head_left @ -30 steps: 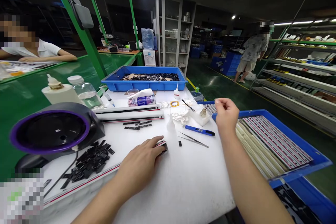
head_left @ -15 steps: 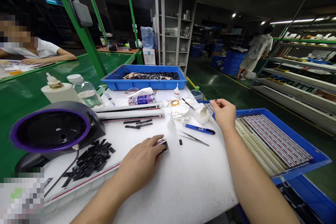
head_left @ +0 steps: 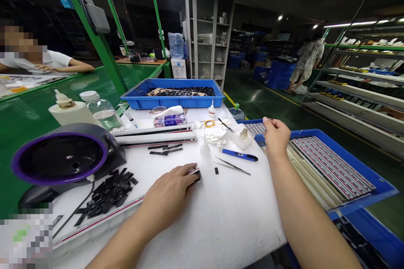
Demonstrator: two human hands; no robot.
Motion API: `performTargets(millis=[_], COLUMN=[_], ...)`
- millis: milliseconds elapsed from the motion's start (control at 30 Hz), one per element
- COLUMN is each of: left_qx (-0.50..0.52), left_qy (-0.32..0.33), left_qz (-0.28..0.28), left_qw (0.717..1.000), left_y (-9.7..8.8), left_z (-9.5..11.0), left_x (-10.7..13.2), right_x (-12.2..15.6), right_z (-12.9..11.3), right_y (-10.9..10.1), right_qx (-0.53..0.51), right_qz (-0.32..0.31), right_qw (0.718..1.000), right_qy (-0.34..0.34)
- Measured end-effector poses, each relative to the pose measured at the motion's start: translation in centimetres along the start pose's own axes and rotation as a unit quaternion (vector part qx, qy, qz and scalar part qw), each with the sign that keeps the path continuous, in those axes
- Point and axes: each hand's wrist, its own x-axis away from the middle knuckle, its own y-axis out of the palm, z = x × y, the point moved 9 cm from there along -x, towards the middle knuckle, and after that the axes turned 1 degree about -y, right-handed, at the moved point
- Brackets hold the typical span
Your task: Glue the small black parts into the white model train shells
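Observation:
My left hand (head_left: 168, 195) lies on the white table (head_left: 221, 218), its fingers pressed down on the end of a long white strip with red and black lines (head_left: 195, 172). My right hand (head_left: 276, 136) is raised over the near edge of a blue tray (head_left: 362, 168) of striped strips, fingers pinched on something thin I cannot make out. A small white dish with a brush (head_left: 242, 137) sits just left of that hand. A blue utility knife (head_left: 239, 155), tweezers (head_left: 232, 166) and a small black piece (head_left: 216, 170) lie between my hands.
A black and purple round device (head_left: 63, 157) stands at left beside a pile of black pieces (head_left: 107, 191). More white strips (head_left: 158, 135), a glue bottle (head_left: 212, 111), tape ring (head_left: 209, 124) and a blue bin (head_left: 172, 92) are farther back. One person sits at left, another stands far right.
My right hand has drifted right, away from the white dish and over the tray's edge, still pinched. My left hand has stayed on the strip.

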Motion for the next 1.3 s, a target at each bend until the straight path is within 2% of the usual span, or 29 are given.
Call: performTargets(millis=[100,200,333,400,467,533,600,633,700,767,867,933,1033,1133,1300], left_qx=[-0.001,0.0,0.001,0.003,0.003,0.001,0.002,0.003,0.006,0.01,0.013,0.016,0.021,0.024,0.035], left_qy=[0.001,-0.001,-0.002,-0.002,-0.002,-0.001,-0.002,-0.004,-0.007,-0.004,0.003,0.003,0.004,0.006,0.005], left_qz=[0.0,0.002,0.003,0.005,0.007,0.007,0.004,0.003,0.002,0.002,0.004,0.006,0.012,0.014,0.016], left_qw=[1.0,1.0,1.0,1.0,1.0,1.0,1.0,1.0,1.0,1.0,1.0,1.0,1.0,1.0,0.999], left_y=[-0.1,-0.2,-0.2,-0.2,-0.2,-0.1,0.0,0.0,0.0,0.0,-0.1,-0.1,-0.2,-0.3,-0.3], left_z=[0.1,0.1,0.1,0.1,0.0,0.0,-0.1,-0.1,-0.2,-0.2,-0.2,-0.2,-0.1,0.0,0.0], left_x=[-0.2,-0.3,-0.1,-0.1,-0.1,-0.1,-0.1,0.0,0.0,-0.1,-0.1,-0.1,-0.1,0.0,-0.1], right_x=[0.1,0.7,2.5,2.8,2.1,1.2,0.8,0.9,1.7,3.1,6.5,9.3,13.1,15.8,17.0], right_z=[-0.1,-1.3,-3.4,-3.6,-3.5,-2.5,-1.0,-0.3,0.0,-0.8,-3.2,-4.8,-6.7,-7.4,-7.1], right_y=[0.0,0.6,3.8,4.2,2.6,0.5,-0.2,0.0,1.2,2.8,5.5,7.0,8.6,9.6,10.0], right_qx=[-0.001,0.029,0.134,0.149,0.114,0.028,-0.098,-0.164,-0.273,-0.34,-0.393,-0.401,-0.377,-0.327,-0.232], right_qz=[0.001,-0.019,-0.15,-0.164,-0.093,-0.01,0.02,0.016,-0.018,-0.067,-0.164,-0.228,-0.321,-0.4,-0.446], right_qw=[1.0,0.999,0.971,0.966,0.984,0.999,0.993,0.978,0.938,0.901,0.855,0.837,0.829,0.83,0.853], right_qy=[-0.002,-0.037,-0.127,-0.135,-0.104,-0.035,0.07,0.125,0.213,0.262,0.296,0.296,0.261,0.212,0.141])
